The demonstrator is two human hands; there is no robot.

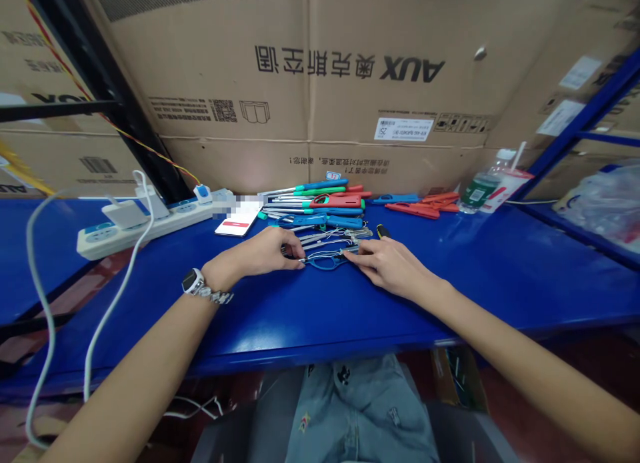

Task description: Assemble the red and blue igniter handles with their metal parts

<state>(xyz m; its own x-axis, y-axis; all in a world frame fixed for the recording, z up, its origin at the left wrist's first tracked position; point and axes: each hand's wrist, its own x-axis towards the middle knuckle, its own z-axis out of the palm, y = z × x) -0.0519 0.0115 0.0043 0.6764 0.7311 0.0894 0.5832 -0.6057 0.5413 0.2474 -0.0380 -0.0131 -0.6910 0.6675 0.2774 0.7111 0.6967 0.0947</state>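
A blue plastic casing (327, 263) with thin white wires lies on the blue table, between my two hands. My left hand (273, 251) pinches its left end, thumb and fingers closed round the metal tip. At its right end my right hand (387, 261) has its fingertips pressed together on the piece; the exact part under them is too small to make out. Just behind are metal rods with wires (330, 237). Farther back lies a pile of blue, green and red long-nosed lighters (335, 201).
A power strip (155, 228) with plugs and white cables is at the left, beside a phone (240, 217). Red and blue casings (413, 209), a bottle (480, 189) and a cup (505, 188) stand or lie at the right. Cardboard (215, 63) rises behind.
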